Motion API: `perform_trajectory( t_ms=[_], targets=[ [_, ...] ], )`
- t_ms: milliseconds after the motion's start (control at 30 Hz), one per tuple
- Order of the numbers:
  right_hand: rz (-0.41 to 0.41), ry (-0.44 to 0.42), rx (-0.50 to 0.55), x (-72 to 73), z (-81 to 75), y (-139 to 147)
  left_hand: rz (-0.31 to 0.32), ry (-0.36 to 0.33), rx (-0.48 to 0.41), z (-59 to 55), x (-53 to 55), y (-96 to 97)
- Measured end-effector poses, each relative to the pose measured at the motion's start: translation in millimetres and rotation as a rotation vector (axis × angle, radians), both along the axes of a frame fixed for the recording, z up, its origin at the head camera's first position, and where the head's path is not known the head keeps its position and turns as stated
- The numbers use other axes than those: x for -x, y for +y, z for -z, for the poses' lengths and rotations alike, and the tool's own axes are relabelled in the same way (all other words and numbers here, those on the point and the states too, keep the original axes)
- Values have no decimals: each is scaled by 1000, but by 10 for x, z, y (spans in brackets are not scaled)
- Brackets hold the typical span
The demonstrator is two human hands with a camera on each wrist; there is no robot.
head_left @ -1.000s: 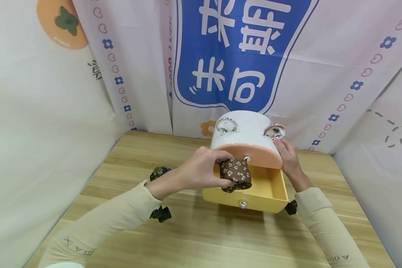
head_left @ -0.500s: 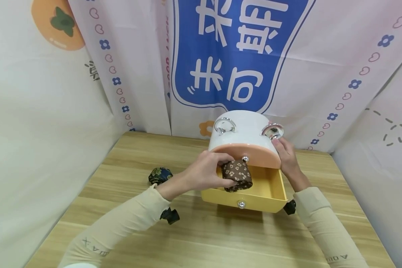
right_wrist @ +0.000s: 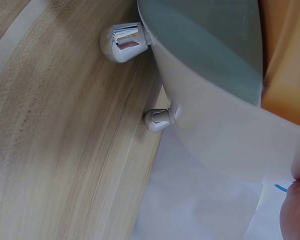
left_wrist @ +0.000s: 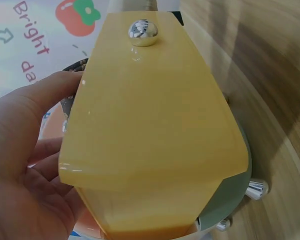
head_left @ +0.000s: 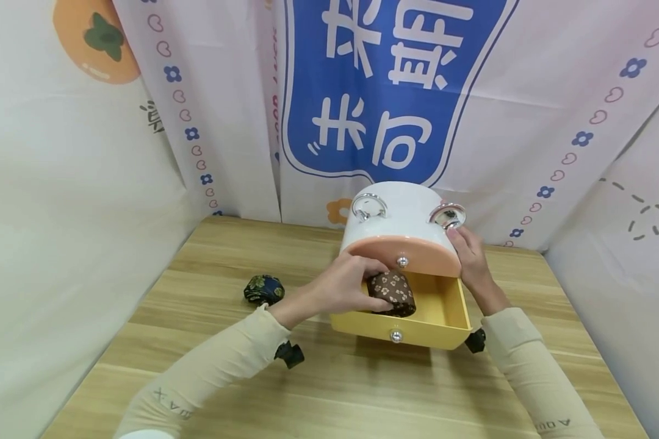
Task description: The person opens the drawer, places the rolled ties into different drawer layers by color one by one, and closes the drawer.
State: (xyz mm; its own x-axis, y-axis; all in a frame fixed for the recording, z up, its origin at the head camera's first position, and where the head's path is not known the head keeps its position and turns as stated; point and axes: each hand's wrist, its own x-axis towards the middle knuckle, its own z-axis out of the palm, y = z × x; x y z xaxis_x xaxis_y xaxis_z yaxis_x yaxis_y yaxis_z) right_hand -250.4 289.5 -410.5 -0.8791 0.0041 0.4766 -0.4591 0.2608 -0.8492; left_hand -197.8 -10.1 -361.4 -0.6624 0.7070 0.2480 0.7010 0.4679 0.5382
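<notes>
Since the earlier frames, the left hand (head_left: 347,285) and the brown flowered roll of cloth (head_left: 392,294) have come down a little and to the right, into the mouth of the yellow drawer (head_left: 438,300); the right hand (head_left: 475,263) has kept its place. The left hand pinches the roll between its thumb on the near side and its fingers on the far side. The roll is in the left part of the drawer, partly behind the front panel in the left wrist view; whether it touches the drawer floor cannot be told. The right hand rests against the right side of the white cabinet (head_left: 403,204), thumb just beside a silver fitting (head_left: 448,216); its other fingers are largely hidden, so whether they curl cannot be told. The drawer is pulled out, with a silver knob (head_left: 396,336) on its front; above it, the peach drawer (head_left: 425,256) is closed. Silver feet (right_wrist: 124,42) show at the cabinet's underside in both wrist views. On the wooden table (head_left: 362,396), left of the cabinet and well apart from it, lies a dark blue roll (head_left: 264,289) with yellowish flowers. Printed cloth (head_left: 236,79) hangs behind.
</notes>
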Motion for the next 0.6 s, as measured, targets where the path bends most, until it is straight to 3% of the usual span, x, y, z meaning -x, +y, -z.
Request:
perform_trajectory(
  t_ms=[233,600],
  targets=[
    [-13,4,-12,-132,-145,-84,16,55,66,74,60,38],
    [21,0,38,26,57,8,-7,111,193,86,96,156]
  ],
)
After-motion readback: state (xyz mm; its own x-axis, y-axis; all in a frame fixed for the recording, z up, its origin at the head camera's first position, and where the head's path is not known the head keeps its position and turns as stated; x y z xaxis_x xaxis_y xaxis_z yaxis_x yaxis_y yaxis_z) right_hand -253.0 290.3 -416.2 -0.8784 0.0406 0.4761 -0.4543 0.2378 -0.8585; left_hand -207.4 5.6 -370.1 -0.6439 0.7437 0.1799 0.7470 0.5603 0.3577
